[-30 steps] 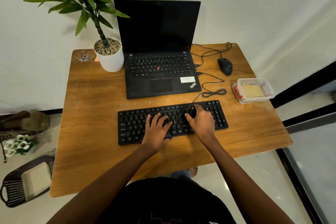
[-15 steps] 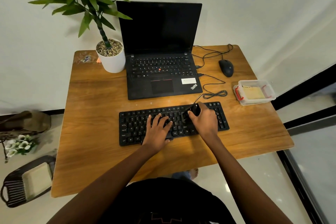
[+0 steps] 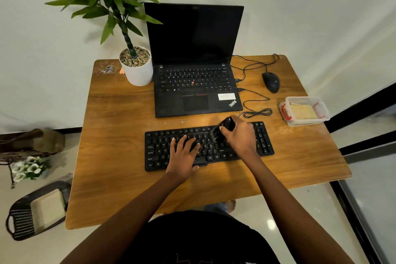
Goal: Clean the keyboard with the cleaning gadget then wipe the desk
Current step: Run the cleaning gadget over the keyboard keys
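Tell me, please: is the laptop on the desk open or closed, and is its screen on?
Open: the laptop stands unfolded, its screen upright and facing the person. The screen is black, so it looks off.

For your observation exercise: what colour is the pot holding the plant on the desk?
The pot is white, clearest in the head view.

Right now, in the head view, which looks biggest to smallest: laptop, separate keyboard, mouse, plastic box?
1. laptop
2. keyboard
3. plastic box
4. mouse, smallest, though it lies farther back than the box
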